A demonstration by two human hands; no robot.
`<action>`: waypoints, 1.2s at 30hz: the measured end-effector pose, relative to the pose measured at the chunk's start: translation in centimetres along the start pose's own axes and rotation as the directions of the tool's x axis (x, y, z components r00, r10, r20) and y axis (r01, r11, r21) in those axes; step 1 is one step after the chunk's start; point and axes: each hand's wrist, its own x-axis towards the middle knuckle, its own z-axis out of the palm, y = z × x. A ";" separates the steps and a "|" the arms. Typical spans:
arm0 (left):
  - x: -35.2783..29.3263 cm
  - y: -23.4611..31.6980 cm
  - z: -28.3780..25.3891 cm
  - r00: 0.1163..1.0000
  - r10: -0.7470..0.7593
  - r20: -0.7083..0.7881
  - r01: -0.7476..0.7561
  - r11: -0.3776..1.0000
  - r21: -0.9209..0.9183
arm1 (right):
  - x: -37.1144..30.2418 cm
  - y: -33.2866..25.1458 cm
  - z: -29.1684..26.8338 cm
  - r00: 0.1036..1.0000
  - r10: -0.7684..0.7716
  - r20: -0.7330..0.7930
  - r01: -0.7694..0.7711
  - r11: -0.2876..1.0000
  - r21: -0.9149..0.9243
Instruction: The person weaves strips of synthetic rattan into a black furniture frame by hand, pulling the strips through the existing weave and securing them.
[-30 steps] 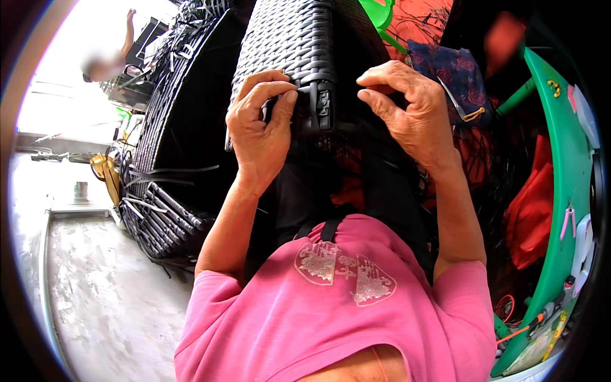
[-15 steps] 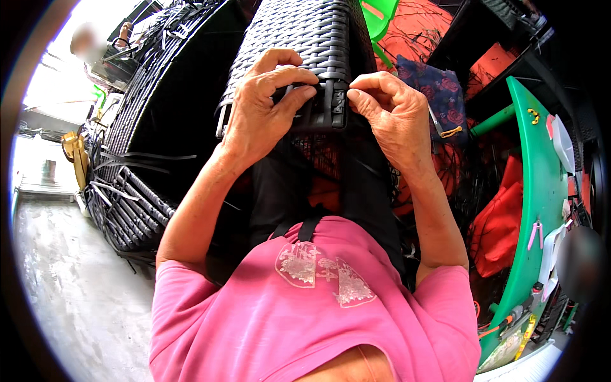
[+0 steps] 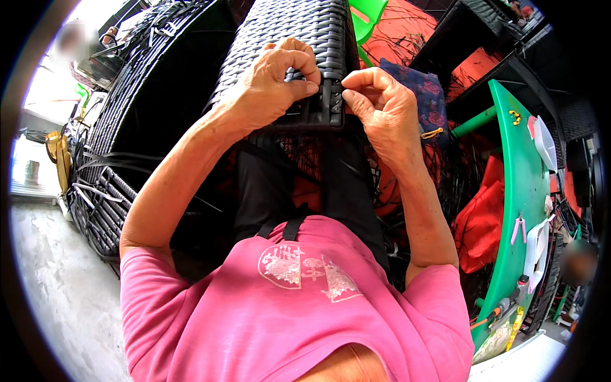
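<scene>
A black woven rattan-style piece [image 3: 289,38] stands in front of me, its near end a frame with flat dark strips [image 3: 328,105] crossing it. My left hand [image 3: 273,79] rests over the left side of that end, thumb and bent forefinger closed on a black weaving strip. At the right corner, my right hand [image 3: 385,105] pinches a black weaving strip between thumb and forefinger. The fingertips of both hands are a short way apart at the edge of the weave. Fingers and dark shadow hide most of the strip.
A large dark woven piece [image 3: 121,114] with loose strips stands at the left. On the right are a green table [image 3: 519,191] with tools on it, a red cloth [image 3: 480,219] and a flowered dark blue cloth [image 3: 420,95]. Behind is a green chair [image 3: 369,16].
My left thumb and forefinger have drawn closer together, and the left elbow has swung outward. My right hand stays at the corner. The whole view has shifted slightly.
</scene>
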 end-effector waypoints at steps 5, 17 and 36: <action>0.2 0.1 1.7 0.991 0.001 -0.134 -0.001 1.000 -0.007 | 0.1 -0.1 -0.4 0.999 0.048 0.000 -0.048 0.998 0.048; 1.3 0.1 2.4 0.977 0.202 -0.060 -0.191 0.968 0.162 | 0.3 2.4 -1.2 0.997 -0.028 -0.072 0.046 0.961 0.273; 2.4 0.6 3.2 0.964 0.262 -0.049 -0.240 0.933 0.268 | 0.3 3.7 -0.9 0.984 -0.065 -0.164 0.119 0.931 0.345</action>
